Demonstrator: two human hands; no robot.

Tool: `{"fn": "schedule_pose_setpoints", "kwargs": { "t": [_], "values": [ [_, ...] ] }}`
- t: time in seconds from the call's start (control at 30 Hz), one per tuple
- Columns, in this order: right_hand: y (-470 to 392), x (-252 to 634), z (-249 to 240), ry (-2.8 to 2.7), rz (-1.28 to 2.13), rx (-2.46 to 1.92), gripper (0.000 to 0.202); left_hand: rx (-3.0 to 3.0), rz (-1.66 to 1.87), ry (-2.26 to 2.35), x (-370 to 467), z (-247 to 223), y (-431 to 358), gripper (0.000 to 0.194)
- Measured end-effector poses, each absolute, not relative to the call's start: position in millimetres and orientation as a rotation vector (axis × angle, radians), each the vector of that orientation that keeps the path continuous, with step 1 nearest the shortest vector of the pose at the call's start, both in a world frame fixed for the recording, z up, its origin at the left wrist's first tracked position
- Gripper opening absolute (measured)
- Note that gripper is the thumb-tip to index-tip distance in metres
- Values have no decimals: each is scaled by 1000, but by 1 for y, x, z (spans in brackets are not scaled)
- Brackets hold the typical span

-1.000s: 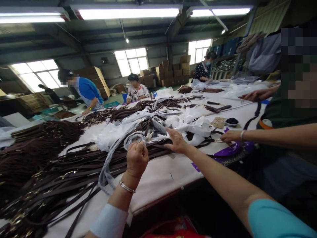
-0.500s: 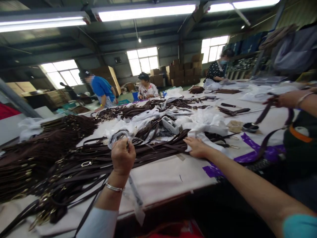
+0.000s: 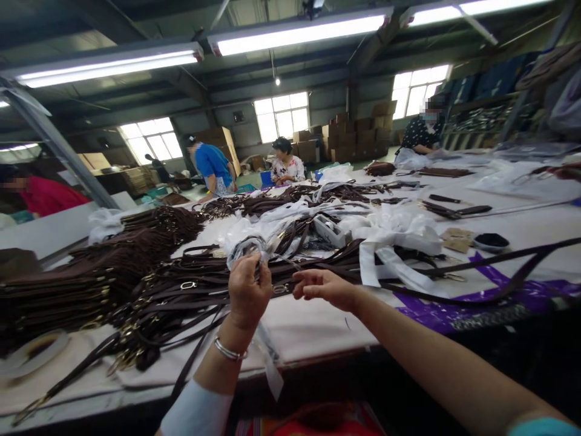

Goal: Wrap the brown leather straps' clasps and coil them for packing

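Observation:
My left hand (image 3: 249, 287) is closed around a coiled strap in pale wrapping (image 3: 247, 245), which stands up above the fist. A clear, pale strip (image 3: 271, 363) hangs below that hand over the table edge. To its right is my right hand (image 3: 324, 289), fingers partly stretched toward the coil and thumb apart, with nothing visible in them. Dark brown straps (image 3: 195, 303) with gold-coloured metal fittings lie under and beyond both hands. White wrapping strips (image 3: 385, 260) are draped over the straps just past the right hand.
Brown straps are stacked in a thick pile (image 3: 91, 275) at the left. A tape roll (image 3: 34, 354) lies near the front left corner. Purple plastic (image 3: 490, 306) and a dark round dish (image 3: 491, 242) are at the right. Several people work around the table.
My right hand has moved from the white wrapping toward my left hand. The view has turned left, bringing in the tape roll; the co-worker's arm at right has mostly left view.

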State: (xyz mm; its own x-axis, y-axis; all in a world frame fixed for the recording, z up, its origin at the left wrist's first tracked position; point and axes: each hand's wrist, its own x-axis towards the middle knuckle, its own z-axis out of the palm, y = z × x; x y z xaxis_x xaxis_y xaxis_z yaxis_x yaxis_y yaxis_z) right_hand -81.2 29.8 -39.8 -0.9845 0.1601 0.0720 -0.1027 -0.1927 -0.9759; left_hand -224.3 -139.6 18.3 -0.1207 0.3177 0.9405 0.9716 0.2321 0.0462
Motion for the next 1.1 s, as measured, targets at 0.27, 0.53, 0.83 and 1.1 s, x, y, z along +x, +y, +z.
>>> {"fn": "schedule_pose_setpoints", "kwargs": {
  "t": [0.27, 0.53, 0.83, 1.1],
  "values": [
    [8, -65, -49, -1517, 2335, -417, 37, -1165, -957, -1639, -236, 15, -161, 15],
    [-7, -83, -8, -1445, 2489, -302, 62, -1196, -990, -1582, -233, 18, -173, 16],
    [-47, -110, -23, -1546, 2218, -311, 47, -1132, -958, -1552, -243, 19, -195, 20],
    [-27, -94, -23, -1644, 1888, -467, 41, -1134, -945, -1585, -242, 19, -201, 14]
  ]
}}
